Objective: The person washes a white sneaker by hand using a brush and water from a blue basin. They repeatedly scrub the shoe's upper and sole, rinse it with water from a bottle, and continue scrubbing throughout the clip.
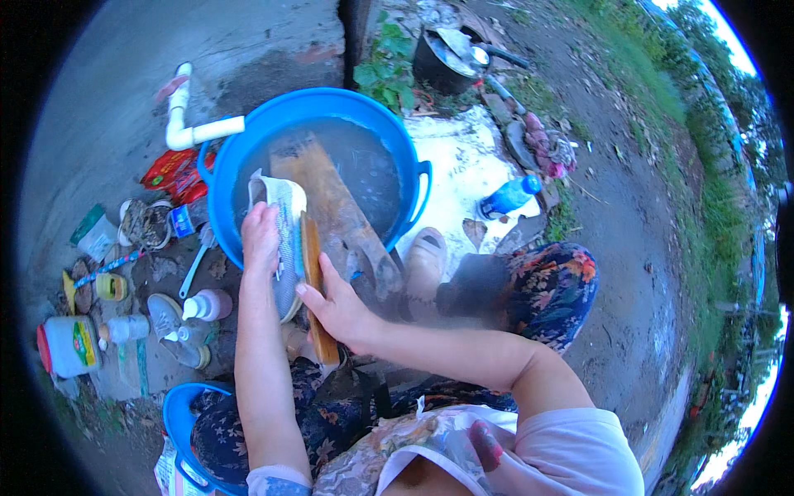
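A grey-white shoe (288, 217) stands tilted over the near side of a large blue tub (222, 186) of cloudy water. My left hand (261, 236) is closed around its upper part, on the left. In my right hand (339, 307) is a long wooden scrub brush (312, 256), gripped near its lower end. Its bristle side faces the shoe and appears to touch the sole's edge; the bristles are mostly hidden. A worn wooden board (343, 219) slopes from the water over the tub's near rim, just right of the brush.
A white pipe (217, 130) reaches the tub's left rim. On the left lie a red packet (175, 175), another grey shoe (175, 326), a pump bottle (208, 305) and a plastic jar (70, 345). A blue bottle (509, 197) lies right; a black bucket (444, 64) stands behind.
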`<state>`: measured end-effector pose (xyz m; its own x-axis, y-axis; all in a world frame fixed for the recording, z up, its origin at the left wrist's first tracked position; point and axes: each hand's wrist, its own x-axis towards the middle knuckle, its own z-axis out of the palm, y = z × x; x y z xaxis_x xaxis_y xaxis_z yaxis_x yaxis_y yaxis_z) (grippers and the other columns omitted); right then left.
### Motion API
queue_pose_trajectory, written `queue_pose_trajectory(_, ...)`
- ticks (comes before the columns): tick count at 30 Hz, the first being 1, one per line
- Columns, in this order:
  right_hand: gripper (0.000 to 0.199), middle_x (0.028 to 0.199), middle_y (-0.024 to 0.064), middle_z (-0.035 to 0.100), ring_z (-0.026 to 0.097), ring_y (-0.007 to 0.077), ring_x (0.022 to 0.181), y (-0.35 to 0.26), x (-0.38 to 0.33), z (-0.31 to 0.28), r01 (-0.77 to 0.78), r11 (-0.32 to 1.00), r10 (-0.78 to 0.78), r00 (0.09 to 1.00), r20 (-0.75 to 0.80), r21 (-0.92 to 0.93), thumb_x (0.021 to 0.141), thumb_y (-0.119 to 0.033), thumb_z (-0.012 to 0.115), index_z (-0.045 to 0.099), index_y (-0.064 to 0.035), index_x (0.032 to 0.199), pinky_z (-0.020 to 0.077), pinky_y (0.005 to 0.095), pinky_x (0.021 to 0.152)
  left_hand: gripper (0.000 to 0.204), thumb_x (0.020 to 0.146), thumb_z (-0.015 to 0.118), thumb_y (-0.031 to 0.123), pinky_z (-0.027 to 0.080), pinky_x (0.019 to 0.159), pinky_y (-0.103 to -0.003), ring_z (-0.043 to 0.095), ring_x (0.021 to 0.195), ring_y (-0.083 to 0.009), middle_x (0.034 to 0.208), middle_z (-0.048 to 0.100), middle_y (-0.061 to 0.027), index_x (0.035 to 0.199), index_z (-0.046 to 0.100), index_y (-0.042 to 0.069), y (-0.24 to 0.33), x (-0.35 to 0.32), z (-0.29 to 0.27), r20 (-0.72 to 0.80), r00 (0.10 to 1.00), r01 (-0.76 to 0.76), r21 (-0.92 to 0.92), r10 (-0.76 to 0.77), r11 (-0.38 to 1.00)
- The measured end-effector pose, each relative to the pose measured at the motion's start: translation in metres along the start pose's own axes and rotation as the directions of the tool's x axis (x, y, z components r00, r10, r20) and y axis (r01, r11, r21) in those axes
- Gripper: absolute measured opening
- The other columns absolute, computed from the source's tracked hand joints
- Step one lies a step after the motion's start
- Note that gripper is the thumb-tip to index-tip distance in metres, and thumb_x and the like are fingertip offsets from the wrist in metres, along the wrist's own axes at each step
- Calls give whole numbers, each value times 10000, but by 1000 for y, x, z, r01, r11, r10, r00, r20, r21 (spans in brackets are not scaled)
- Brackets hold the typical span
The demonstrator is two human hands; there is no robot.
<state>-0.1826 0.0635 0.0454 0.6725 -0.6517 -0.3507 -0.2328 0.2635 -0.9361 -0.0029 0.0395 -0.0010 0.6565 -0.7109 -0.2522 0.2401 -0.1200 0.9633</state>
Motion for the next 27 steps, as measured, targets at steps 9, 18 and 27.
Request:
queue_pose_trajectory(9,739,1207,255,489,539,319,1005,-50,-6,-26,-236,957,228,971,64,171,913,-249,523,89,20,1447,447,371,851,197,914,497,187,428,627,-341,529,688,-141,784,597,-88,878,575,9,7,2,18,33,993,-117,159,113,980)
queue_pose_trajectory(18,601,754,80,532,543,175,545,-6,4,-17,-170,965,184,981,-55,200,945,-213,495,177,-34,1423,486,316,474,198,953,489,201,439,653,-260,526,736,-97,833,579,-47,928,569,21,7,5,22,40,996,73,33,-74,997)
queue_pose_trajectory(27,725,1007,158,543,573,175,698,-11,29,-21,-73,986,85,994,-74,153,924,-243,538,100,-18,1455,516,317,546,215,946,501,225,435,660,-256,526,724,-81,821,590,-24,920,592,32,-9,10,18,27,999,19,131,-22,991)
